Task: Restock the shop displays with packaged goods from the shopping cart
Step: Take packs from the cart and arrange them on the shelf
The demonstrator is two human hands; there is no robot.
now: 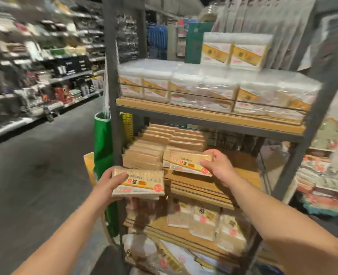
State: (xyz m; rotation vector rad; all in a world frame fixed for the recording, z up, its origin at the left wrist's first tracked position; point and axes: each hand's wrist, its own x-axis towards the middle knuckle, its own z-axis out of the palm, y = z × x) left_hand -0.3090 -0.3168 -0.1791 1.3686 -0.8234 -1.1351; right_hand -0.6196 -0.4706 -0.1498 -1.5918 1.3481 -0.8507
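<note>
My left hand [109, 184] grips a flat stack of toothpick packs [142, 183] with an orange band, in front of the metal rack's left post [112, 96]. My right hand [217, 165] holds another toothpick pack [186, 160] by its right end, just above the middle shelf [213, 185]. Behind it, rows of similar tan packs [160, 143] stand on that shelf. The shopping cart is not in view.
The top shelf [203, 114] carries clear-wrapped white and orange boxes [203, 88]. More packs [203, 219] lie on the lower shelf. A green bag [102, 155] hangs at the rack's left post. An aisle floor [35, 175] and blurred shelving [35, 66] lie left.
</note>
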